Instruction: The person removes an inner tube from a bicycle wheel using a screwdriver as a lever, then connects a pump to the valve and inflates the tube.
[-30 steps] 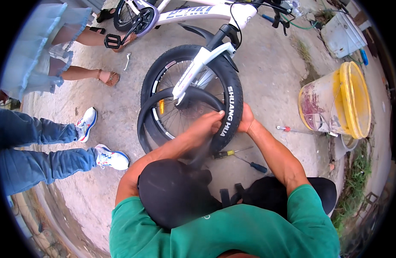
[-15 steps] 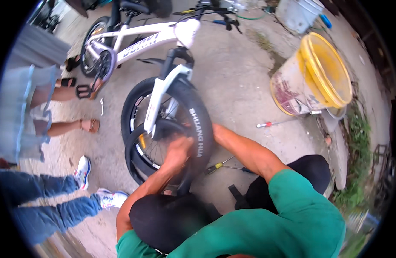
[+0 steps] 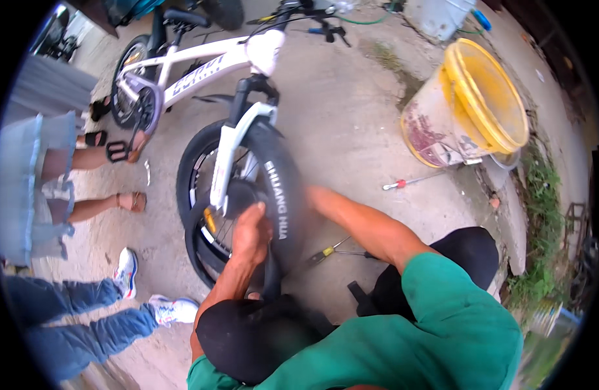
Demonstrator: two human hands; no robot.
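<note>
Two hands: left hand (image 3: 251, 233) gripping front tyre (image 3: 283, 201); right hand hidden behind tyre, grip unclear.

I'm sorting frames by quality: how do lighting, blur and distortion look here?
Head view: soft even daylight, no harsh shadows; fisheye bends the white bicycle frame and yellow plastic bucket near the rim; the left hand on the black rubber tyre looks slightly motion-smeared.

I see a grey concrete floor (image 3: 351, 110) under everything. A white bike's fat front wheel (image 3: 273, 195) stands on it, a yellow bucket (image 3: 468, 104) lies tipped on its side, and a red-handled screwdriver (image 3: 410, 181) lies just beside the bucket. Another screwdriver with a yellow handle (image 3: 329, 250) lies near the wheel, and grass (image 3: 540, 260) grows at the floor's right edge.
</note>
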